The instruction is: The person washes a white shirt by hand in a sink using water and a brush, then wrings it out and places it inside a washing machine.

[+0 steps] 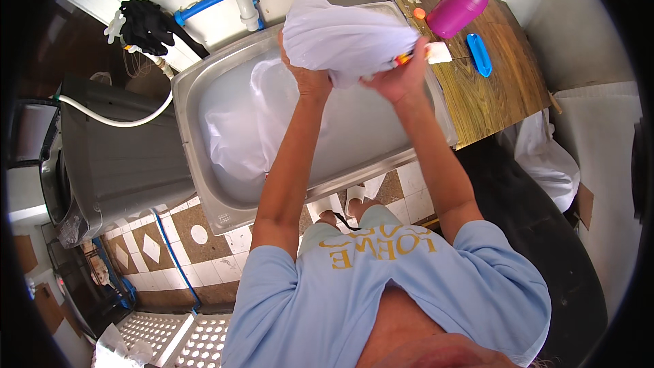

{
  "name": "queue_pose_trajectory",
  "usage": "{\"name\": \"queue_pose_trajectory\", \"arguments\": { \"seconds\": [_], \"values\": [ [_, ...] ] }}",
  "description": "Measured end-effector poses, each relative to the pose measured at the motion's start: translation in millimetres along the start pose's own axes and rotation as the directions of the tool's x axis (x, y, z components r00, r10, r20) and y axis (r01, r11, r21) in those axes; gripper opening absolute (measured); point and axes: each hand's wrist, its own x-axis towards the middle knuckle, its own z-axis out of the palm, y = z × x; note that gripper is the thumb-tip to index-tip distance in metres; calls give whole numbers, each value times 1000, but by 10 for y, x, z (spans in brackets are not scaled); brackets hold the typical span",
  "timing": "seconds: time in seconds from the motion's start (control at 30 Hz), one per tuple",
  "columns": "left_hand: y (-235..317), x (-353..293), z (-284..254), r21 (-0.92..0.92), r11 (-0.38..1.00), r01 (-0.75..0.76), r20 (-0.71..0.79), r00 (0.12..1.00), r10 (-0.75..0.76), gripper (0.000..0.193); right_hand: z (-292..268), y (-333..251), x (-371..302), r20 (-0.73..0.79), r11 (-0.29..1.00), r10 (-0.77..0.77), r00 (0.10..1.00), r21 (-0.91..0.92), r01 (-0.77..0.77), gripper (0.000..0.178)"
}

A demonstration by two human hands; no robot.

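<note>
Above the steel sink [193, 157], my left hand [308, 76] is closed on the left side of a bunched white cloth [347, 34]. My right hand [402, 80], a little smeared by motion, closes round the cloth's right end. A small yellow, red and black patch [403, 60] shows there; whether it is a print on the cloth or a separate item, I cannot tell. Cloudy water fills the basin below, and more white fabric [235, 140] lies soaking in its left half.
A wooden board [497, 95] right of the sink carries a purple bottle [461, 7], an orange cap [419, 13], a blue oblong brush or holder [479, 55] and a white piece [439, 52]. Left stands a dark grey appliance [122, 150] with a white hose [122, 121]. Black cloth [146, 25] hangs behind.
</note>
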Motion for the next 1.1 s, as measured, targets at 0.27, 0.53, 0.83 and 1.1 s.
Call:
{"name": "queue_pose_trajectory", "arguments": {
  "seconds": [0.27,0.53,0.83,1.1],
  "values": [
    [153,-322,-496,699,701,-142,324,937,-133,67,-384,360,362,73,986,-25,997,169,12,68],
    [254,-510,-434,-149,717,681,160,732,-663,82,-336,96,470,354,991,24,935,-135,26,59],
    [64,-375,-479,-7,814,581,-235,790,-566,29,-436,243,577,189,976,167,968,-173,-135,45],
    [226,-460,-165,456,872,176,-8,981,-194,24,-738,425,757,159,863,483,861,-252,-438,43]
  ]
}}
